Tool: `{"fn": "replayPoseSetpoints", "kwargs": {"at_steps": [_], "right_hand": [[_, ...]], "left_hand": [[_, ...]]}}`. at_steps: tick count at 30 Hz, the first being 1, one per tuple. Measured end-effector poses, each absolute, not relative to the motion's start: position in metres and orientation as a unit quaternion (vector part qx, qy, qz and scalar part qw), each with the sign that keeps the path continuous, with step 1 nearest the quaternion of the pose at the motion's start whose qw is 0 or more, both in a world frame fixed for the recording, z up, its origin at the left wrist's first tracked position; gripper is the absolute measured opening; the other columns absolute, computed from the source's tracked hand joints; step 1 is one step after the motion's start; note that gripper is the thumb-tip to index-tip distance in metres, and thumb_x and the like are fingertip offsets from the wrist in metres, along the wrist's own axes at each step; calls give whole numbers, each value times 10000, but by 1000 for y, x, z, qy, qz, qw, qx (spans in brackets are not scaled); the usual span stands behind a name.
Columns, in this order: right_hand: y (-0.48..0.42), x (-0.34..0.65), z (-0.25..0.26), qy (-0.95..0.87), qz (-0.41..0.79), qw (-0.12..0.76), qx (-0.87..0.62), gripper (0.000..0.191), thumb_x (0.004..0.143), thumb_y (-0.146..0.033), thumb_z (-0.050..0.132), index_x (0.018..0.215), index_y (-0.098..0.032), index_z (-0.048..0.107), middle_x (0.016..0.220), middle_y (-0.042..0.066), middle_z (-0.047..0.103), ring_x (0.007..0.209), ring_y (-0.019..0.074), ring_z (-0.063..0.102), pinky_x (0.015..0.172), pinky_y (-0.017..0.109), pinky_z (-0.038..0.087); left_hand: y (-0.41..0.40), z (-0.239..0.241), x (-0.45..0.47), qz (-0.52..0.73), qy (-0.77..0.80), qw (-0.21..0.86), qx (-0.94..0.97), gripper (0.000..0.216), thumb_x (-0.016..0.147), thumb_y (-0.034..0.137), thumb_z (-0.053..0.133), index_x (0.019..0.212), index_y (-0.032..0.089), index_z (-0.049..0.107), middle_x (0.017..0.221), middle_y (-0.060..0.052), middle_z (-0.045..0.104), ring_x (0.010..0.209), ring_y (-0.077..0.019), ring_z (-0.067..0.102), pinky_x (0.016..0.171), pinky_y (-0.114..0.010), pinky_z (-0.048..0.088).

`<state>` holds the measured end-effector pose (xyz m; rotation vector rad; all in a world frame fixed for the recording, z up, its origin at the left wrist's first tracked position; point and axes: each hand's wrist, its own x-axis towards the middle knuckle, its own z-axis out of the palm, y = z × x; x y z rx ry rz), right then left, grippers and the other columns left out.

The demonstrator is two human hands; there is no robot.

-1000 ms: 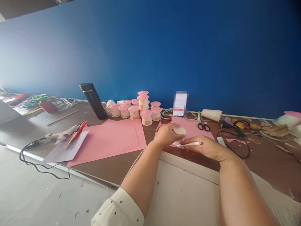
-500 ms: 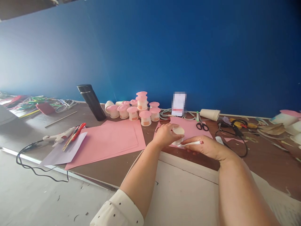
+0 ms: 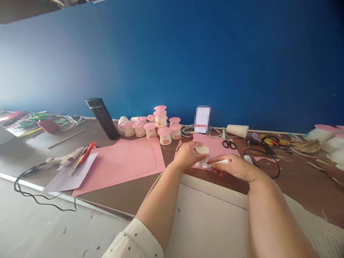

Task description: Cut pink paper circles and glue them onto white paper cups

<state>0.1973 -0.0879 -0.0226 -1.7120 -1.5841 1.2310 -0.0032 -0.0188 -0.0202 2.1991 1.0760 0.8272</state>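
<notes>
Fingers of my left hand (image 3: 188,154) are wrapped round a white paper cup (image 3: 202,152) from its left side. My right hand (image 3: 234,166) grips a white marker pen (image 3: 220,162), its tip against or very near the lower part of the cup. Under the cup lies a sheet of pink paper (image 3: 223,145). Black-handled scissors (image 3: 229,144) rest on that sheet, right of the cup. To the left stand several small cups with pink paper tops (image 3: 165,136), some stacked, with little drawings on their sides.
Larger pink sheets (image 3: 115,165), a glue gun (image 3: 64,157) and a red utility knife (image 3: 83,157) lie left. A black flask (image 3: 103,120) stands behind. A phone (image 3: 202,119) leans at the wall beside nested paper cups (image 3: 238,130). A black cable (image 3: 276,166) loops on the right.
The view has shifted slightly. Both hands keep their grip on the cup and marker pen; the marker pen is turned a little in my right hand.
</notes>
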Motion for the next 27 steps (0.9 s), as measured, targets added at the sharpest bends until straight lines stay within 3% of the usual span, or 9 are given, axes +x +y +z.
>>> {"fn": "replayPoseSetpoints", "kwargs": {"at_steps": [15, 27], "right_hand": [[-87, 202, -26, -569, 433, 260, -649, 308, 802, -375, 694, 1038, -191, 764, 801, 63, 759, 682, 182, 681, 678, 291, 565], [-87, 202, -25, -551, 438, 273, -656, 278, 797, -350, 695, 1016, -195, 770, 835, 72, 764, 718, 195, 686, 685, 307, 578]], "left_hand": [[-19, -22, -3, 305, 400, 280, 818, 458, 747, 469, 701, 1153, 257, 679, 1143, -26, 688, 1092, -238, 591, 958, -331, 459], [-18, -22, -4, 305, 397, 270, 823, 464, 752, 483, 693, 1155, 252, 681, 1113, -33, 691, 1064, -237, 592, 959, -342, 456]]}}
